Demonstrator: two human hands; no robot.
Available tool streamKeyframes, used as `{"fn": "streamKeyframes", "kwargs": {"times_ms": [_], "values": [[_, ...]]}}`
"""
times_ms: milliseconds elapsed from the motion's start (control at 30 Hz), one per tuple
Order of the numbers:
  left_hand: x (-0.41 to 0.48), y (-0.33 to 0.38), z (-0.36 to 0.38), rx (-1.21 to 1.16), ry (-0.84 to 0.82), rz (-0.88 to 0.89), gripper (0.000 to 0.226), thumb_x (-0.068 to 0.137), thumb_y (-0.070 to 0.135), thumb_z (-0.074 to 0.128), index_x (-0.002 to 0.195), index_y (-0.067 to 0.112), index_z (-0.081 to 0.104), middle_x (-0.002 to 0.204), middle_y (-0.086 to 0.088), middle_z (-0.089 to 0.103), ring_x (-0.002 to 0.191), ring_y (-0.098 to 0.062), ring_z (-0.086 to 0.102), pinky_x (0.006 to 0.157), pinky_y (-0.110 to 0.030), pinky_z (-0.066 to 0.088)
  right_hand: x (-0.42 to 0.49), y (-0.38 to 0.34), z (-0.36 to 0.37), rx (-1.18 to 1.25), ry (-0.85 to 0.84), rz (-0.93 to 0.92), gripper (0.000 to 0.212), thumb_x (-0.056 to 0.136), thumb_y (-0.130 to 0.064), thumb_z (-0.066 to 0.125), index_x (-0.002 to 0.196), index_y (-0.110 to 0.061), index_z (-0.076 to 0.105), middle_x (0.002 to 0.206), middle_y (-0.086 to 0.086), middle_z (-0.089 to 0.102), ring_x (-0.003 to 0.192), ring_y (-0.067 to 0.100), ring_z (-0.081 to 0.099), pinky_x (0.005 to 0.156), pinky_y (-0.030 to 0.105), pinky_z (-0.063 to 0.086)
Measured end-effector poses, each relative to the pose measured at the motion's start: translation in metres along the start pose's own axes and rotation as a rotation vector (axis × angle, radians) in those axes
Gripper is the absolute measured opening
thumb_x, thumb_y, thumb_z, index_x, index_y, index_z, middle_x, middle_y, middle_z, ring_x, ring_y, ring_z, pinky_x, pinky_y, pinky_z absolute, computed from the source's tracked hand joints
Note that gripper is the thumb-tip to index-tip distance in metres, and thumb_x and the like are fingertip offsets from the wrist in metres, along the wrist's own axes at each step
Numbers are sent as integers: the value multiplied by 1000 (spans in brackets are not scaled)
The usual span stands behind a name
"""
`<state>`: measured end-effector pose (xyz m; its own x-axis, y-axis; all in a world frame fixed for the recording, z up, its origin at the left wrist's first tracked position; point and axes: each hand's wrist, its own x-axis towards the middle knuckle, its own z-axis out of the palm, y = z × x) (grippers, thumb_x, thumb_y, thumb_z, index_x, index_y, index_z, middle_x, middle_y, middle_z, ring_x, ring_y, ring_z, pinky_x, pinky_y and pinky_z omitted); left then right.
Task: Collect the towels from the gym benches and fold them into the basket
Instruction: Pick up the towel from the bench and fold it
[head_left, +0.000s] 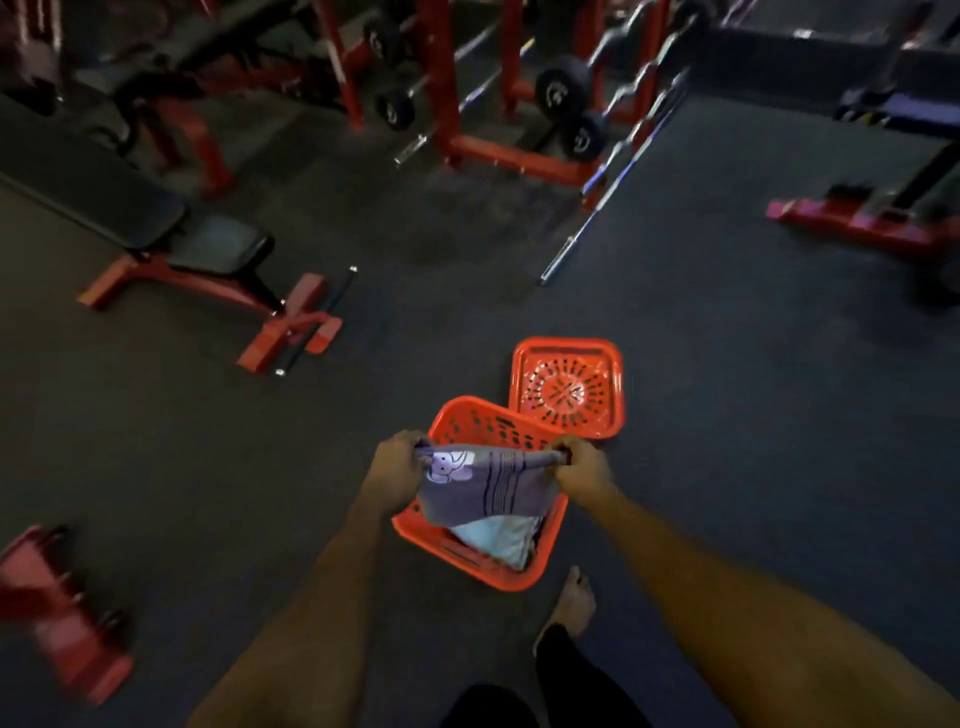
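Dark gym floor (727, 415) all round the basket (483, 421). Well beyond the basket stands the red rack (447, 104) with its barbells. Off to the basket's far left is a gym bench (171, 234), no towel showing on it. The orange basket sits right under the arms, and its lid (567, 387) lies flat just beyond, leaving the mouth free for loading. Over the basket, the purple towel (483, 488) hangs stretched between both hands, taut along its top edge so it drops straight, ready for a fold, I'd say. Beneath it, inside the basket, lies a pale towel (498, 535). The left hand (397, 460) is above the basket's left rim, the right hand (584, 465) above its right. The fingers (566, 451) of each are curled tight, gripping a towel corner.
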<state>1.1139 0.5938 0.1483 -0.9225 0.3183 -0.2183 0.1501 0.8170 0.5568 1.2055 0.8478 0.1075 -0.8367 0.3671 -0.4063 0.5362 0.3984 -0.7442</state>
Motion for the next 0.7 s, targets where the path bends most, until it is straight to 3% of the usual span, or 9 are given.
{"fn": "streamKeyframes", "kwargs": {"times_ms": [100, 233, 333, 400, 533, 633, 700], "values": [[36, -32, 25, 19, -98, -54, 22, 72, -3, 69, 92, 6, 71, 93, -11, 70, 88, -26, 64, 74, -24, 41, 28, 17, 35, 31, -23, 100, 16, 80, 4, 59, 91, -1, 69, 92, 16, 71, 82, 20, 59, 69, 25, 38], [91, -89, 79, 54, -242, -53, 17, 74, 1, 63, 89, 7, 68, 90, -9, 68, 85, -27, 65, 70, -20, 37, 67, 57, 93, 1, -41, 266, 15, 82, 4, 55, 93, 1, 65, 93, 22, 68, 87, 38, 63, 66, 34, 39], [122, -122, 115, 81, -340, -40, 20, 72, 2, 54, 88, 6, 66, 88, -12, 67, 83, -30, 64, 68, -21, 37, 89, 82, 130, -11, -44, 382, 16, 81, 0, 55, 92, -6, 65, 93, 19, 69, 90, 37, 64, 68, 34, 44], [160, -167, 171, 110, -424, -16, 25, 71, 0, 50, 90, 3, 66, 92, -16, 67, 88, -31, 63, 75, -28, 41, 126, 122, 177, -87, -53, 442, 16, 80, -9, 55, 92, -12, 65, 93, 16, 70, 91, 36, 66, 73, 37, 50], [217, -231, 257, 196, -538, 21, 22, 68, 4, 48, 83, 6, 64, 87, -20, 65, 86, -37, 62, 69, -28, 36, 185, 176, 241, -259, -95, 471, 23, 83, -15, 54, 103, -9, 63, 98, 19, 69, 93, 39, 67, 73, 41, 52], [238, -244, 287, 212, -554, 52, 33, 77, -2, 57, 109, 1, 65, 110, -23, 63, 106, -38, 58, 89, -35, 42, 210, 194, 263, -273, -28, 475, 41, 88, -15, 55, 128, -9, 53, 109, 21, 66, 99, 42, 64, 77, 42, 51], [243, -236, 287, 179, -567, 73, 42, 77, 1, 56, 119, 0, 61, 120, -22, 61, 115, -37, 55, 98, -35, 38, 217, 188, 258, -266, 41, 485, 46, 84, -12, 57, 130, -10, 52, 111, 19, 66, 100, 42, 65, 78, 42, 52]]}}
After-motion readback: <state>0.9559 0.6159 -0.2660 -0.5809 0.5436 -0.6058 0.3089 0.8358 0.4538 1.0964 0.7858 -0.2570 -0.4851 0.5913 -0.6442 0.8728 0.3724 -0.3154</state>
